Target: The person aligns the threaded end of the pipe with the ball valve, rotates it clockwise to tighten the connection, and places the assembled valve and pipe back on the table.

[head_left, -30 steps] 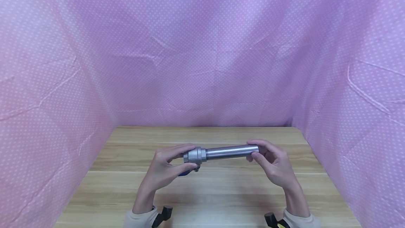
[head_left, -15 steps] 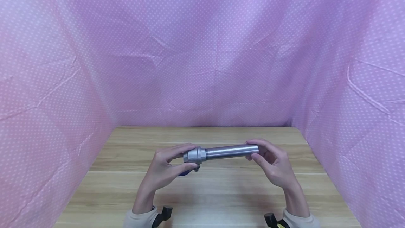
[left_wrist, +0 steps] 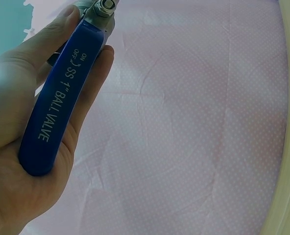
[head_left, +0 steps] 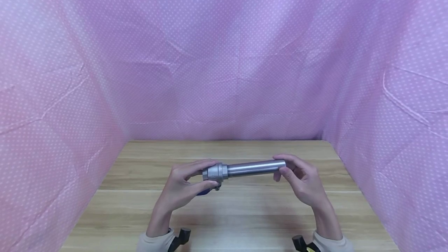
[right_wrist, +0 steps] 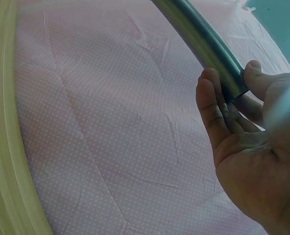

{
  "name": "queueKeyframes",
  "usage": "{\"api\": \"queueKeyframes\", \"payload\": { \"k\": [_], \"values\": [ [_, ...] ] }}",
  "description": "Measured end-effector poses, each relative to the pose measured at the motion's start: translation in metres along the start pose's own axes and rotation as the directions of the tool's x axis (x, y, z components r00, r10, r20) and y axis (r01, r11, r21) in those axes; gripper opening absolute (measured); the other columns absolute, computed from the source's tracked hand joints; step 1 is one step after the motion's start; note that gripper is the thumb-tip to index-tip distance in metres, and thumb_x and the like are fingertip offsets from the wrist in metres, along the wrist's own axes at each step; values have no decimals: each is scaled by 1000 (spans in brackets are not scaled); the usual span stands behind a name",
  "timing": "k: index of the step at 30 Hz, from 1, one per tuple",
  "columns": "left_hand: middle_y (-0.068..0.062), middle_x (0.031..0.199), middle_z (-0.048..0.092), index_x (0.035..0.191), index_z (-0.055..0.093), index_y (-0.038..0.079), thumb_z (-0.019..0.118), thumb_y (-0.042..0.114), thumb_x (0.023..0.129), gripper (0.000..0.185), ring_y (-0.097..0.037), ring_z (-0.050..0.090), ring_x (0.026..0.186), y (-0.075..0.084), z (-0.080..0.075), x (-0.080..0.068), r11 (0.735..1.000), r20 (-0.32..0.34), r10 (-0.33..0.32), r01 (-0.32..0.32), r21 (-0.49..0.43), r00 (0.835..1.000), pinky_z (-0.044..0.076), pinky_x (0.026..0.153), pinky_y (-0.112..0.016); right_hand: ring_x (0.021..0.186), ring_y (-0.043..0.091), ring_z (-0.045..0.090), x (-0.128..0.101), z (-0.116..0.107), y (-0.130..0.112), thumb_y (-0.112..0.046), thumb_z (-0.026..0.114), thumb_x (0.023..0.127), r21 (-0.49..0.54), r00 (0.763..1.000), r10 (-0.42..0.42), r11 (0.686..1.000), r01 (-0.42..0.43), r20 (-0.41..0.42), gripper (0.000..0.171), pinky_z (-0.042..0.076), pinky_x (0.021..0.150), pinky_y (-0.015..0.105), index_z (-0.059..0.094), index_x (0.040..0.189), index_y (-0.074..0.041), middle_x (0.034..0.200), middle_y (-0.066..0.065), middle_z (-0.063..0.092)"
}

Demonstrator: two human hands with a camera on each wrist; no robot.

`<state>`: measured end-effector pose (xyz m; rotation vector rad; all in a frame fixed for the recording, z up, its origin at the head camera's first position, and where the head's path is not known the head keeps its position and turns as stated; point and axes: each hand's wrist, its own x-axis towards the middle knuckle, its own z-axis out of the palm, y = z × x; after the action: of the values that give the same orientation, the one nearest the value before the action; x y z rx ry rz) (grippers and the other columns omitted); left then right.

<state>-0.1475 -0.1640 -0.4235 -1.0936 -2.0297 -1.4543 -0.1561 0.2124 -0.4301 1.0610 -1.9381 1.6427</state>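
My left hand [head_left: 185, 184] grips a silver ball valve [head_left: 215, 172] between thumb and fingers. Its blue lever handle [left_wrist: 61, 98], printed "SS 1" BALL VALVE" with ON and OFF marks, lies along the palm in the left wrist view. A smooth steel pipe [head_left: 257, 168] meets the valve's right end, with a little thread showing at the joint. At the pipe's free end, my right hand [head_left: 303, 182] pinches it between thumb and fingers. In the right wrist view, the pipe's end [right_wrist: 235, 93] sits among the fingertips. Valve and pipe form one line, tilted slightly up to the right.
Below the hands lies a wood-grain table [head_left: 238, 221]. Pink dotted cloth [head_left: 224, 69] hangs behind the table and along both sides. Black wrist mounts [head_left: 180, 239] show at the cuffs of the light sleeves.
The right thumb and fingers shift slightly on the pipe's end: the thumb drops a little, then rises again. The left hand and the valve stay almost still.
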Motion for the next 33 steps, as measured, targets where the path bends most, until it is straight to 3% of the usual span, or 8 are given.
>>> {"api": "queueKeyframes", "payload": {
  "k": [5,9,14,29,33],
  "values": [
    [-21,127,84,133,80,2,98,-7,81,56,-16,83,118,-1,-1,0,1000,-1,5,-5,2,1000,71,101,-26,82,10,79,1,0,0,28,60,99,47,1000,6,999,-6,-4,37,70,73,23,68,133,16,89,10,80],
    [-21,127,84,133,80,2,98,-7,81,56,-16,83,119,-1,-1,0,1000,0,6,-6,1,1000,71,102,-26,90,11,80,2,1,-1,32,60,95,107,1000,-7,994,6,6,43,71,77,23,65,136,18,113,8,83],
    [-22,127,84,132,80,1,97,-8,81,55,-15,82,118,-1,-1,0,1000,-2,7,-7,-9,1000,71,102,-27,99,14,80,4,1,-2,36,59,91,161,999,-40,986,35,30,52,72,84,24,60,140,21,138,17,76],
    [-22,125,85,132,81,1,98,-8,79,56,-16,82,120,-1,-1,0,1000,-6,9,-9,-9,1000,71,101,-27,94,12,80,2,1,-1,37,59,91,130,999,-48,990,47,10,49,72,83,24,62,137,20,130,10,79],
    [-22,125,85,131,81,1,98,-8,79,56,-16,82,121,-2,0,0,1000,-9,6,-6,-5,1000,71,101,-27,92,10,80,1,1,-1,36,60,91,108,999,-34,994,33,7,47,72,82,23,64,135,19,119,6,81]
  ]
}}
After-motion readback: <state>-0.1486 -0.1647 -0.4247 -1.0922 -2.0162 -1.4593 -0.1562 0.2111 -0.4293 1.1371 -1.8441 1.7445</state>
